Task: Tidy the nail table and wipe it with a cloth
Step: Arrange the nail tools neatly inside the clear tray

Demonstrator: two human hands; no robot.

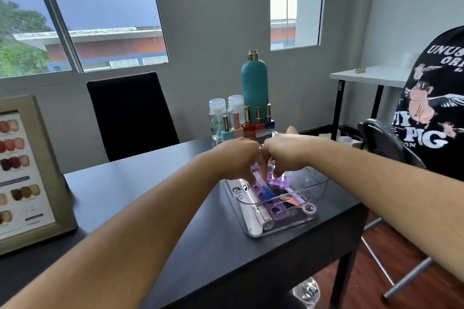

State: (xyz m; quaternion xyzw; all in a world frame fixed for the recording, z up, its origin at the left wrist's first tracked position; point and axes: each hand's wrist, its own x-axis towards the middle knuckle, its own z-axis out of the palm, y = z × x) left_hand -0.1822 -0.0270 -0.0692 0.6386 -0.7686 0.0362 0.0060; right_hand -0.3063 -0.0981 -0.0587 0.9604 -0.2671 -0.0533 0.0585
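A clear plastic bin (319,198) stands on the black nail table (140,183) near its right edge. Inside lie purple toe separators (277,213), a silver tube (261,218), a blue-capped item (268,193) and a pink file (292,199). Both my hands reach into the bin's far end. My left hand (238,155) has its fingers curled down among the items. My right hand (283,155) pinches a purple toe separator (278,180), lifted slightly above the rest. No cloth is in view.
Behind the bin stand nail polish bottles (247,123), two clear pump bottles (217,118) and a tall teal bottle (254,83). A framed nail colour chart (27,173) stands at the table's left. A black chair (130,113) is beyond; a person in a black printed shirt (431,113) sits at right.
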